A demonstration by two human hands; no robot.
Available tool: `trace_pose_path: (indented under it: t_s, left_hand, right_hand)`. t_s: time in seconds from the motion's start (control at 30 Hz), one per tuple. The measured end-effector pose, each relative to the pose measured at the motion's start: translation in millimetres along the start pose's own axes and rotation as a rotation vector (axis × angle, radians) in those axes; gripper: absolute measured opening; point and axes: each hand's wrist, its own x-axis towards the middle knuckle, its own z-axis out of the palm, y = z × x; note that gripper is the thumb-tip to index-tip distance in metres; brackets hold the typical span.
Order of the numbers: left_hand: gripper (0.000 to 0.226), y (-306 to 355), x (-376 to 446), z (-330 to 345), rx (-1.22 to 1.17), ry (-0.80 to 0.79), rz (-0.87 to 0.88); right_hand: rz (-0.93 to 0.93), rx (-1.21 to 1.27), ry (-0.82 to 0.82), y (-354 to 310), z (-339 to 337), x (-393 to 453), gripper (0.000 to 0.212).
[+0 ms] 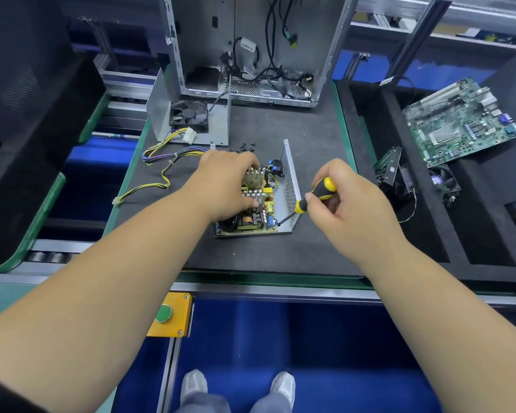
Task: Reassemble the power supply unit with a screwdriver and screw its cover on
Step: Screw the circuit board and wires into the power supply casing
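Left hand grips rigid finned heatsinks, steadying the fragile circuit board; right hand fingers pinch slim screwdriver, tip at near-right corner.

Both forearms are seen bare. Dark sleeve is glimpsed at upper left arm. Grey-blue trousers & white shoe covers are worn.
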Motion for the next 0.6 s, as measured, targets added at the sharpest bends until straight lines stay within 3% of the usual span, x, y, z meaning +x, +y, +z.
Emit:
trace_pose_path:
  t_s: [0.6]
  left_hand:
    - [0.066, -0.7, 0.7, 2.1, -0.013, 0.011, 0.005]
  right_hand:
    - [-0.005, -0.023, -0.050, -4.7, 7.3, 3.3, 0.014]
